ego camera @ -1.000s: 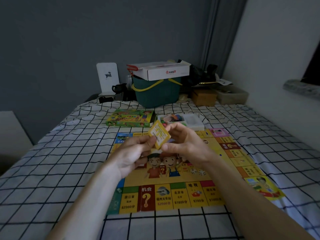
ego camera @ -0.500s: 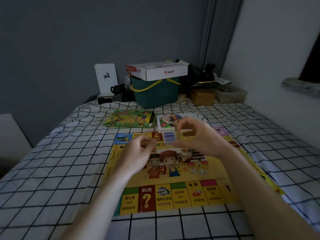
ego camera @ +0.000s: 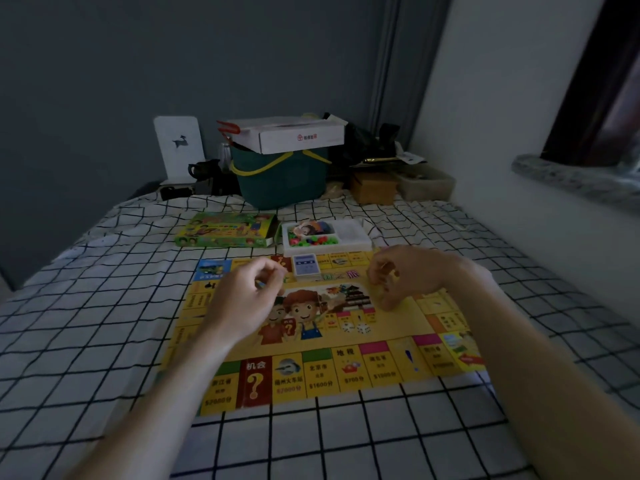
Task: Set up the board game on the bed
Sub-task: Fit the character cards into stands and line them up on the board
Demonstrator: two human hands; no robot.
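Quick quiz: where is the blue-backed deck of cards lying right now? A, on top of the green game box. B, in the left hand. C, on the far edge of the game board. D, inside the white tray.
C: the blue-backed deck lies on the far edge of the game board, just in front of the white tray, between the two hands.

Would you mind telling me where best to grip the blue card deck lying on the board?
Probably pinch the card deck across its two long side edges, coming from above: it lies flat on the board, with both sides free.

Two bare forearms; no sleeves, left hand (ego camera: 247,299), right hand (ego camera: 408,271)
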